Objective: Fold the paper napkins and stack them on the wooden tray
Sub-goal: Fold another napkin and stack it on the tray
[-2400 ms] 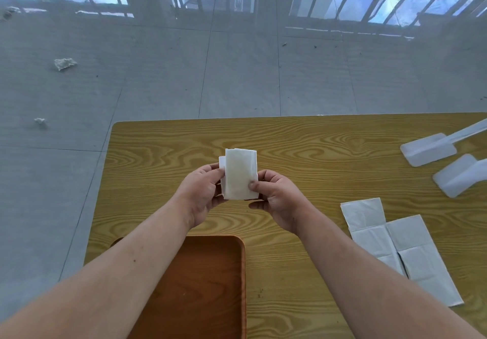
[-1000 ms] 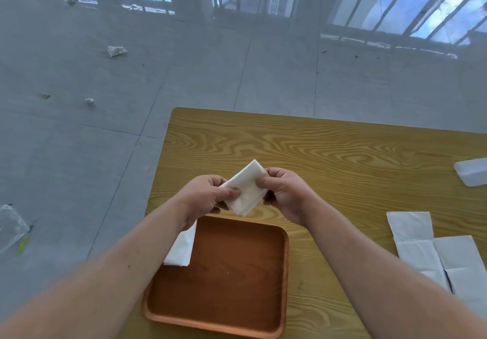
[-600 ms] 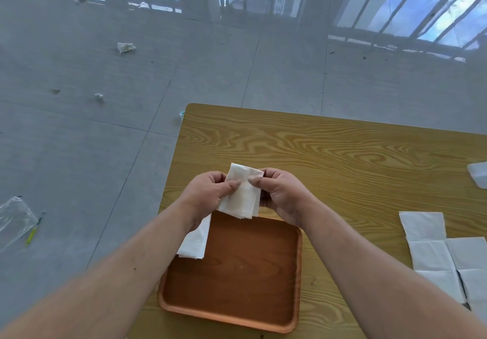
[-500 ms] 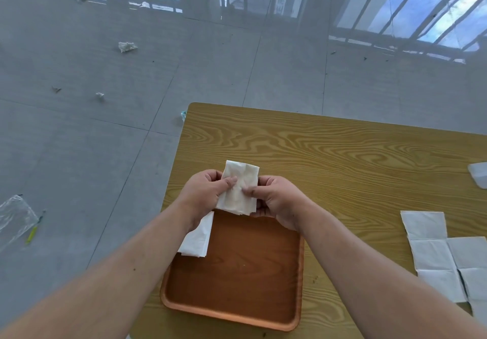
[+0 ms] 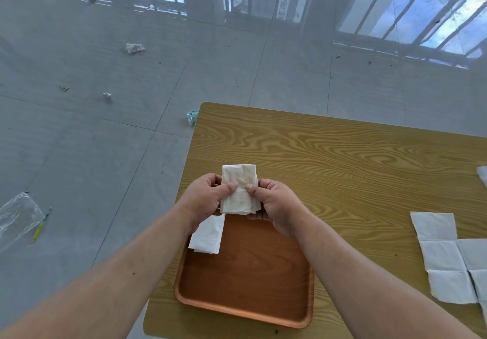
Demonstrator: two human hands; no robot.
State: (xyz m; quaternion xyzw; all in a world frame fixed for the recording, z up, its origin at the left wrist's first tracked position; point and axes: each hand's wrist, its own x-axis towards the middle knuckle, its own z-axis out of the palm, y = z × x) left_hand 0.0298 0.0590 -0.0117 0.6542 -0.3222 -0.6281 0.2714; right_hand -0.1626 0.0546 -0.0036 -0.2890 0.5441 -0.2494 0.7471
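Both hands hold one folded white napkin [image 5: 239,178] upright above the far edge of the wooden tray [image 5: 250,288]. My left hand [image 5: 204,197] pinches its left side with thumb on the front. My right hand [image 5: 274,203] pinches its right side the same way. A second folded napkin [image 5: 207,236] lies in the tray's far left corner, partly over the rim and half hidden by my left wrist. The tray's floor is bare wood.
Several unfolded white napkins [image 5: 445,257] lie on the yellow wooden table [image 5: 342,159] at the right. A white object [image 5: 482,176] shows at the right edge. The table's left edge is close to the tray; litter lies on the grey floor beyond.
The napkin turned from tilted to upright between my hands and my thumbs moved together on its front. The view shifted so more of the tray shows.
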